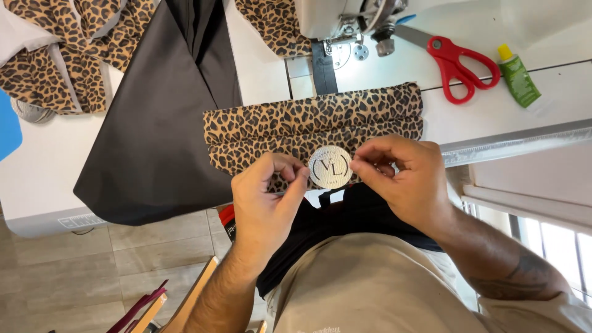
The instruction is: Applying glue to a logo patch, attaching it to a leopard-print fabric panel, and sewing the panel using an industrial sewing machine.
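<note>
Across the white sewing table (pixel 55 166) a large sheet of black fabric (pixel 154 123) lies spread, its lower edge hanging over the near side. Just right of it, touching and partly overlapping it, sits a folded leopard-print piece (pixel 296 123), with more leopard-print scraps (pixel 55 55) heaped at the far left corner. Behind the folded piece stands a white sewing machine (pixel 333 18). Red-handled scissors (pixel 456 61) lie to the machine's right, and a small green bottle with a yellow cap (pixel 517 77) rests just beyond them. At the near edge of the leopard-print piece, a round white patch (pixel 330 166) sits between both hands. The left hand (pixel 268 197) pinches its left rim with thumb and fingertips, and the right hand (pixel 401 176) pinches its right rim likewise.
</note>
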